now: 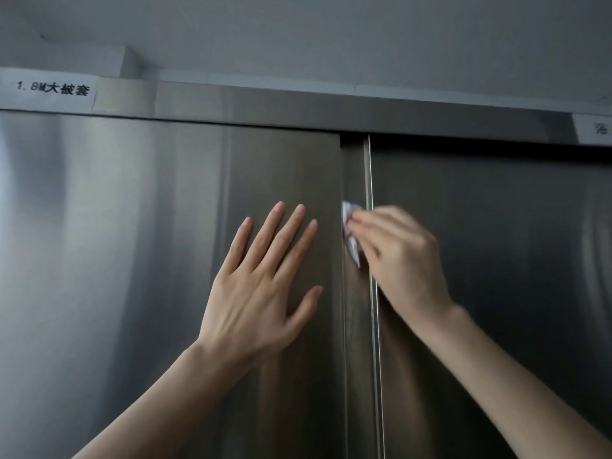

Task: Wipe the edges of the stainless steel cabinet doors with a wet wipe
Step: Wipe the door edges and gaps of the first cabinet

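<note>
White and crumpled, the wet wipe (350,231) sits pinched in the right hand (402,260), seemingly against the right edge of the left door (132,260); blur hides the contact. Flat on that door lies the left hand (261,293), fingers spread. A paper label (49,91) sticks to the top rail (281,109), upper left.

Dim light, pale glare on left door (99,226) (right grip (404,256) motion-blurred).

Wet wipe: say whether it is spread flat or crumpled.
Crumpled: the wet wipe is a creased wad pinched by the right hand.
</note>
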`<state>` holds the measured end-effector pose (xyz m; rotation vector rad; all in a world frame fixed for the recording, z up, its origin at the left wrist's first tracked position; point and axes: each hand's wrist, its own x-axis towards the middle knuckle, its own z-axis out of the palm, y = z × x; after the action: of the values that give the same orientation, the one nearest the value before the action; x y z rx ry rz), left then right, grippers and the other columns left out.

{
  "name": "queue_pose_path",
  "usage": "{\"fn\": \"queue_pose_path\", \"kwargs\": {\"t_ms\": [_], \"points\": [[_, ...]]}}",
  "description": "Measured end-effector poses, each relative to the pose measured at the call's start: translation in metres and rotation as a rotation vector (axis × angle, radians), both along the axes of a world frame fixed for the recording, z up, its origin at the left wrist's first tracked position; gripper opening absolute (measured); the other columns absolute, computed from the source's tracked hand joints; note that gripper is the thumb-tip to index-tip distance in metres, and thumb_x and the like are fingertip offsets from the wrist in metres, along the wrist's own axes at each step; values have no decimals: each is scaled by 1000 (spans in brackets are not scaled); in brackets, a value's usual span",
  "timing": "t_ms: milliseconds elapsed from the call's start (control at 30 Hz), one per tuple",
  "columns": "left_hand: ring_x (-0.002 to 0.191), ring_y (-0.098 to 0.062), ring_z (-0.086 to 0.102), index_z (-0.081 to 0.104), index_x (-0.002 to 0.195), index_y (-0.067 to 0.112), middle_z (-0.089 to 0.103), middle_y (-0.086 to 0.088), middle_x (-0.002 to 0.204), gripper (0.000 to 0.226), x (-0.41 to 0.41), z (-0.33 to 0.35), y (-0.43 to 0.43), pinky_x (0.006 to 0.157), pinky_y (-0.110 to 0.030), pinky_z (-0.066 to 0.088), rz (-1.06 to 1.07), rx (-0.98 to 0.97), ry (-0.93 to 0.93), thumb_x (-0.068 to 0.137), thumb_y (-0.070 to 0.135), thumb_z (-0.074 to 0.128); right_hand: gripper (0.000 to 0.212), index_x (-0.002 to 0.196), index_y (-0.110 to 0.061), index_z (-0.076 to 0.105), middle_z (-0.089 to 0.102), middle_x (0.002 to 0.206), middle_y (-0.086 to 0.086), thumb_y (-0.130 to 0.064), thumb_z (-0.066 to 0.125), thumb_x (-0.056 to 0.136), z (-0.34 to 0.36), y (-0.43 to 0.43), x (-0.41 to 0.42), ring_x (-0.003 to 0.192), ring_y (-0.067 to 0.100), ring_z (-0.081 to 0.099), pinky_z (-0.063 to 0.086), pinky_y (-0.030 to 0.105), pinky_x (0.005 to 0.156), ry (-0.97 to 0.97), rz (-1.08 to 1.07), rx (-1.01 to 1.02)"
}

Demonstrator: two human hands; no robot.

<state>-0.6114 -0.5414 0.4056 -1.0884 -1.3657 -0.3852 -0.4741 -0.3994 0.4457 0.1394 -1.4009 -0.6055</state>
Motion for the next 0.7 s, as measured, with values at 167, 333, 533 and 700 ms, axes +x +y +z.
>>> {"fn": "queue_pose_path", "kwargs": {"t_ms": [167, 333, 533, 700], "points": [[150, -23, 13, 27, 153, 16, 18, -3, 162, 71, -6, -49, -3, 118, -51, 17, -19, -58, 67, 93, 52, 38, 11, 79, 3, 73, 72, 84, 13, 5, 62, 79, 20, -2, 2, 77, 29, 65, 55, 38, 70, -26, -14, 7], [150, -24, 13, 27, 153, 16, 18, -4, 162, 71, -9, -80, -9, 119, -52, 16, -3, -73, 52, 93, 51, 38, 17, 70, 5, 68, 65, 76, 18, 11, 55, 79, 43, -14, -3, 81, 22, 56, 41, 23, 73, -58, 9, -185], [150, -25, 14, 27, 153, 15, 18, -4, 162, 72, -16, -141, -17, 121, -50, 12, -30, -103, 40, 91, 48, 42, 21, 80, 1, 74, 71, 82, 10, 0, 55, 90, -130, -17, 1, 79, 26, 63, 52, 30, 76, -36, 21, -172], [149, -26, 15, 27, 153, 16, 17, -4, 162, 72, -19, -186, -23, 121, -50, 10, -15, -162, 46, 90, 47, 44, 14, 84, 0, 74, 72, 87, 11, 0, 61, 87, -182, -18, 11, 80, 23, 68, 57, 35, 72, -167, -72, -182]]}}
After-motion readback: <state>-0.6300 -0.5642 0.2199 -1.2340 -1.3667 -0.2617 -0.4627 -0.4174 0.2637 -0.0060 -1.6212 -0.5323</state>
